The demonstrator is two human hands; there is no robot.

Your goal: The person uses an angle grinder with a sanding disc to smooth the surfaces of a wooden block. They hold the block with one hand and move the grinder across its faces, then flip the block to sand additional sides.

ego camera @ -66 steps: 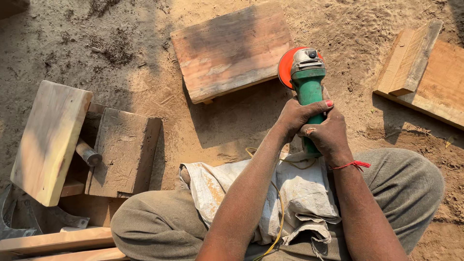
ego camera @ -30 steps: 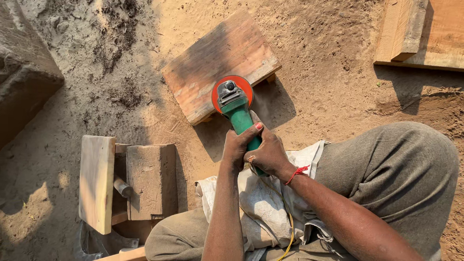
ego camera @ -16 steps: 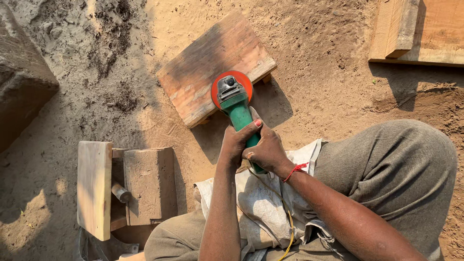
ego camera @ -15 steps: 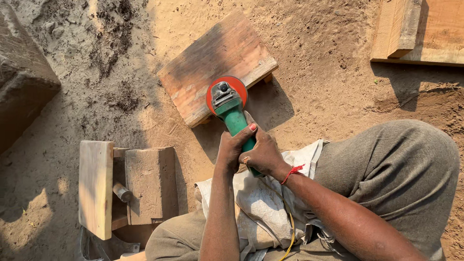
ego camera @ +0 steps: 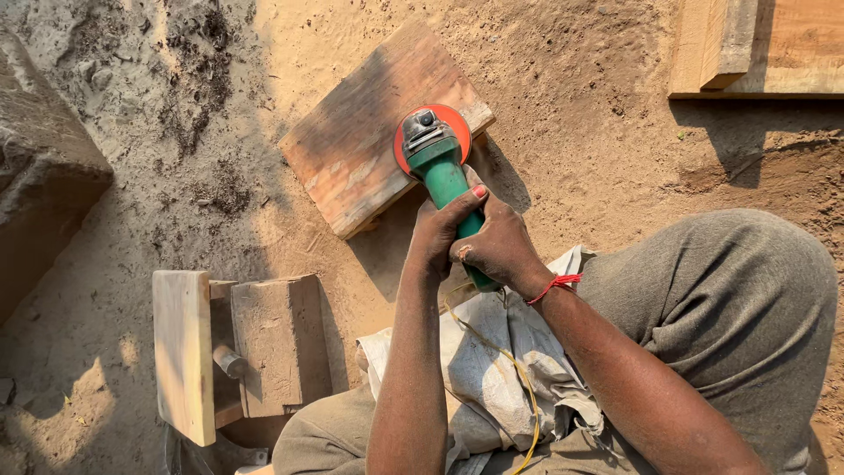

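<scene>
Both my hands grip a green angle grinder by its body. My left hand wraps the handle from the left, my right hand, with a red thread at the wrist, from the right. The grinder's orange-red sanding disc lies over the near right part of a reddish wooden board that rests flat on the sandy ground. A yellow cord runs from the tool down across a dusty white cloth on my lap.
A small wooden stool or block assembly stands at the lower left. Pale planks lie at the top right. A large stone-like block sits at the left edge. My bent knee fills the right side.
The grinder has swung from the right of the board onto it. In the last half second the disc shifted slightly along the board's near right corner, both hands still on the tool.
</scene>
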